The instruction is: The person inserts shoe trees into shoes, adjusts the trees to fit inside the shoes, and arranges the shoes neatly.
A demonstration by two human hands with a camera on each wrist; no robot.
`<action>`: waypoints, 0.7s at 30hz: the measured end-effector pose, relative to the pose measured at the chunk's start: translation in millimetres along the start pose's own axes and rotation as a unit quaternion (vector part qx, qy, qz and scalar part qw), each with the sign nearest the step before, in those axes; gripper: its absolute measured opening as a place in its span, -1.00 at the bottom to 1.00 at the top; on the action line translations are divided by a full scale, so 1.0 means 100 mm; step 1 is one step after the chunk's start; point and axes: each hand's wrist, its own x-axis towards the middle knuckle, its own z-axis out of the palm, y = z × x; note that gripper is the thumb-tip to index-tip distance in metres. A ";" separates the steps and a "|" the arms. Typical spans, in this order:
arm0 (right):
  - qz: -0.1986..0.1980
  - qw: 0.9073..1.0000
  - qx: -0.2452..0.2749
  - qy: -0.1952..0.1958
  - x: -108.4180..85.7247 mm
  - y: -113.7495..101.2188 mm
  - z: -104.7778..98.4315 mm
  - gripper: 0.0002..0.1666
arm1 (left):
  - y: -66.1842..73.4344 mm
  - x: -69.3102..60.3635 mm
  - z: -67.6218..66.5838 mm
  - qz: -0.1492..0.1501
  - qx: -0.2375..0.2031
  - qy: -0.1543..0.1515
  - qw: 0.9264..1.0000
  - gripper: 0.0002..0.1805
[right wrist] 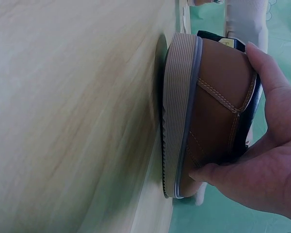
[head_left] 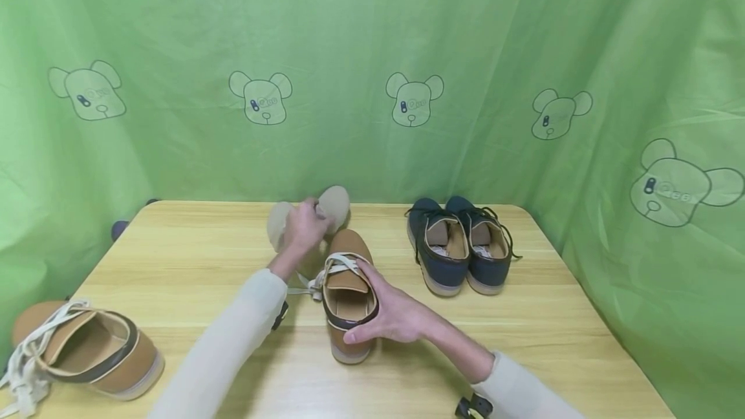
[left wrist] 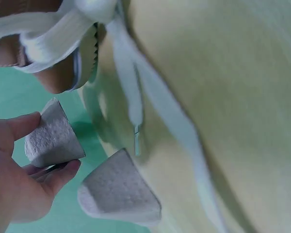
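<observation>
Pale letters sit inside outlined, round-eared animal heads on a green curtain (head_left: pixel 349 11); they are too faint to read with certainty. White print shows on the insoles of a pair of dark blue laced shoes (head_left: pixel 445 270), too small to make out. A black wrist device (head_left: pixel 474 407), strapped at the right sleeve, has a yellow patch with no legible wording.

Both forearms, in cream sleeves, reach forward over a light wood-grain table (head_left: pixel 192 264). The right hand (head_left: pixel 396 312) holds a brown shoe (head_left: pixel 349 244) from its right side: the thumb lies at the heel, and the other fingers spread forward toward the lace area. This shoe is at the middle of the table, toe pointing away, with white laces trailing to its left; whether its sole rests fully on the wood is hard to tell.

The left hand (head_left: pixel 305 228) stretches farther, near the table's back edge, and pinches a grey wedge (head_left: pixel 335 204) between thumb and fingers. A second grey wedge (head_left: pixel 278 220) is just beside it, on the left. The blue pair stands at the right rear. Another brown shoe (head_left: pixel 125 364), also white-laced, lies at the left front.
</observation>
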 end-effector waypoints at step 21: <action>0.008 1.000 0.004 0.002 0.00 0.01 0.00 0.56 | 0.35 -0.21 -0.51 0.117 0.048 -0.013 0.992 -0.32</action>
